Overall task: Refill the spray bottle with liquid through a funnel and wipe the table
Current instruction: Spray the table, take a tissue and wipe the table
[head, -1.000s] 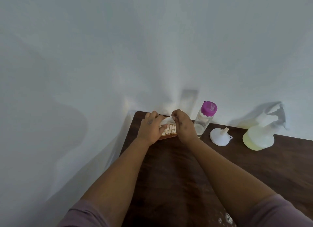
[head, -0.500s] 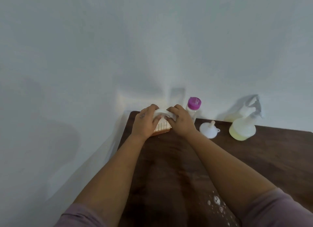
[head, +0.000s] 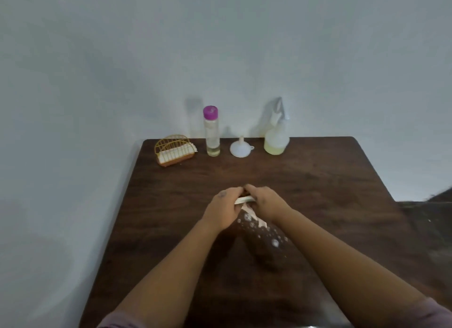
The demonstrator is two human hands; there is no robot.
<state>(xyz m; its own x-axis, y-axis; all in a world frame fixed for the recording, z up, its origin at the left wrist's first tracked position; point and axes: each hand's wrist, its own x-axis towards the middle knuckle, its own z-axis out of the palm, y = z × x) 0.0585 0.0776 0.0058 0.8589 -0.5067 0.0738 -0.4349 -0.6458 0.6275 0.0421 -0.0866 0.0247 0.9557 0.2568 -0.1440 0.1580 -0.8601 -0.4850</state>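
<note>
Dark matt wood table (head: 171, 205), clear plastic bottle (head: 211, 134).

Most of the white tissue (head: 244, 200) is hidden between the left hand (head: 223, 211) and right hand (head: 266, 203); its folds are blurred. The right arm covers part of the foamy spill (head: 269, 237) behind the tissue. The counter (head: 171, 230) runs off the bottom edge. The spray bottle (head: 276, 137) nozzle blurs into the wall.

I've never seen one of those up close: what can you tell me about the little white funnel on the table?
The funnel looks like white plastic, small, with a side tab on its rim. It stands upside down, wide mouth flat on the dark wooden table, narrow spout pointing up. It sits near the wall edge, between the clear bottle and the spray bottle, touching neither. Neither hand is near it.
</note>
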